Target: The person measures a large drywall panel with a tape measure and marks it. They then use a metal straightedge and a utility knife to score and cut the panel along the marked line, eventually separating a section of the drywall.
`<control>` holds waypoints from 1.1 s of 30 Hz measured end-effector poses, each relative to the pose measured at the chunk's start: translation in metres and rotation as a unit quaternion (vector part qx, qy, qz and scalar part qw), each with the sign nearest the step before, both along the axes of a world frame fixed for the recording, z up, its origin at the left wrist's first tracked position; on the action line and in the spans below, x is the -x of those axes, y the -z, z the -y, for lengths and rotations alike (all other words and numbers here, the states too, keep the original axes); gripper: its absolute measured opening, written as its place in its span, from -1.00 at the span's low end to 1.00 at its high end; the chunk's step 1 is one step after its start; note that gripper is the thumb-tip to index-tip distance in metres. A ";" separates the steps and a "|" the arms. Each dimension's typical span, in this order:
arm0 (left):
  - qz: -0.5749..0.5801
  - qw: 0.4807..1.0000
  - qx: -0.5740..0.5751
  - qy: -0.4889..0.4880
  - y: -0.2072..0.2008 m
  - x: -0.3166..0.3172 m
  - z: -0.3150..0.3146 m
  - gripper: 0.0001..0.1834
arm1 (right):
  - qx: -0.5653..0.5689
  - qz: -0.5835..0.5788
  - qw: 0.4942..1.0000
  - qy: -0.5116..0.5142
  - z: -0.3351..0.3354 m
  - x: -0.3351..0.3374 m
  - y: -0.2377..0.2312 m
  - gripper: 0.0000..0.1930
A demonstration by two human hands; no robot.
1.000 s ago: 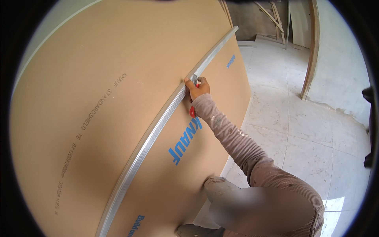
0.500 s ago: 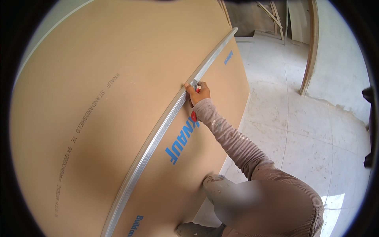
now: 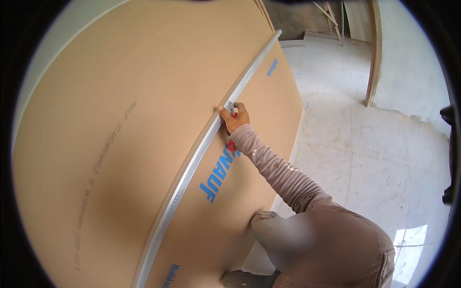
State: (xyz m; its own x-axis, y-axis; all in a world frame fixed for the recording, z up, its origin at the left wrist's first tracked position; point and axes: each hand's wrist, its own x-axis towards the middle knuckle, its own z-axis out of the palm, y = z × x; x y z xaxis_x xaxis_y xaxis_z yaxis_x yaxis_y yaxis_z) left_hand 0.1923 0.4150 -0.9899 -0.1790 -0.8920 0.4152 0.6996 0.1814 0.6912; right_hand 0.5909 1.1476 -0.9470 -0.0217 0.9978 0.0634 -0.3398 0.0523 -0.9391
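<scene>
My right hand is closed around a red-handled tool that looks like a utility knife. Its grey metal front end lies against the edge of a long ribbed metal profile. My right thumb rests on top of the profile. The profile runs diagonally across a large brown plasterboard sheet with blue and dark print. Below the wrist, the red handle partly shows beside the blue lettering. I cannot see my left hand. A blurred patch covers part of my torso at the lower right.
My shoes are by the sheet's near edge. A pale, dusty tiled floor stretches to the right. Beyond it are a wood-edged doorway, a light wall and some wooden strips leaning in the back room.
The view has shifted slightly, so the doorway and profile's far end appear further left. My right hand appears a little lower and more to the left, its grip on the red-handled knife unchanged.
</scene>
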 end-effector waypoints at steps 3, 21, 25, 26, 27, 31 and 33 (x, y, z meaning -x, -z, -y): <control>-0.019 0.996 -0.033 0.083 -0.010 -0.015 -0.009 -0.08 | -0.008 -0.026 1.000 -0.006 0.001 0.002 0.001 -0.22; -0.054 0.996 -0.004 0.073 -0.050 -0.003 -0.051 -0.08 | -0.083 0.013 0.995 0.051 0.003 0.001 0.004 -0.05; -0.055 0.996 -0.001 0.072 -0.056 -0.001 -0.054 -0.08 | -0.093 0.000 0.994 0.048 0.004 -0.001 0.002 -0.04; -0.054 0.996 0.000 0.072 -0.056 0.000 -0.053 -0.08 | -0.090 0.000 0.995 0.043 0.004 -0.001 0.001 -0.04; -0.054 0.996 0.000 0.070 -0.057 -0.001 -0.053 -0.08 | -0.079 0.002 0.996 0.037 0.005 -0.001 0.000 -0.04; -0.053 0.996 -0.004 0.066 -0.059 -0.002 -0.049 -0.08 | -0.087 -0.008 0.995 0.045 0.005 0.000 -0.003 -0.03; -0.049 0.997 -0.006 0.061 -0.060 -0.003 -0.046 -0.08 | -0.072 -0.010 0.997 0.028 0.005 0.000 -0.005 -0.03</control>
State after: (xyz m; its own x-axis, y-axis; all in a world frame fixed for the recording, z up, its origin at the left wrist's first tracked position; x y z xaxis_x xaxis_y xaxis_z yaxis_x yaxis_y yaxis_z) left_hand 0.1952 0.4612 -0.9297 -0.2454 -0.8709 0.4258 0.7804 0.0831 0.6197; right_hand 0.5907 1.1429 -0.9425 0.0374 0.9780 0.2052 -0.3511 0.2052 -0.9136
